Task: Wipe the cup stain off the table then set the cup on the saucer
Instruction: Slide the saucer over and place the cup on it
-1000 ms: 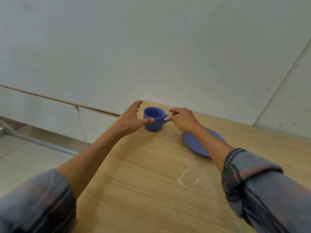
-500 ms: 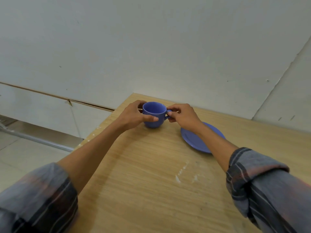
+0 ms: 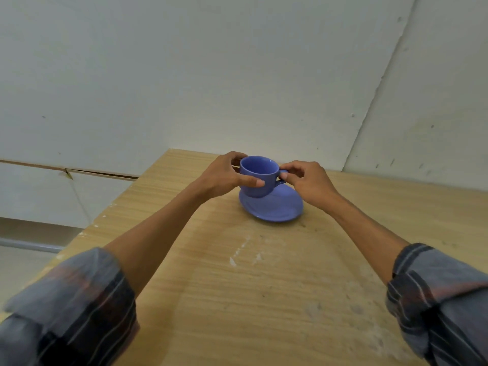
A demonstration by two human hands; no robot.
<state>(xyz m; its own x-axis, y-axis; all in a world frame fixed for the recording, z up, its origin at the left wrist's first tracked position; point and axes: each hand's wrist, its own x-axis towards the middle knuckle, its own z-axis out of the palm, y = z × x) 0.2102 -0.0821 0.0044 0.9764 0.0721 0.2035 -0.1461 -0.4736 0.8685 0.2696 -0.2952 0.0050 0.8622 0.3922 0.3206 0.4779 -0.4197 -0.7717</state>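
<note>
While both hands are reaching forward over a pale wooden table, a blue cup is being held between them at the far end of the tabletop. The left hand is wrapping around the cup's left side, with the thumb lying across the front of the cup body and the fingers curling behind it. The right hand is pinching the cup's small handle, which is pointing to the right, between thumb and fingertips. The cup is sitting upright, its open mouth facing up, directly over the back left part of a blue saucer; whether its base is touching the saucer or hovering just above it cannot be told. The saucer is lying flat on the table just beneath and in front of the cup. Nearer the viewer, a few whitish scuffed marks are showing on the wood grain, well apart from the saucer. Both forearms are bare, with rolled grey striped sleeves bunching at the elbows. A plain white wall is rising behind the table
</note>
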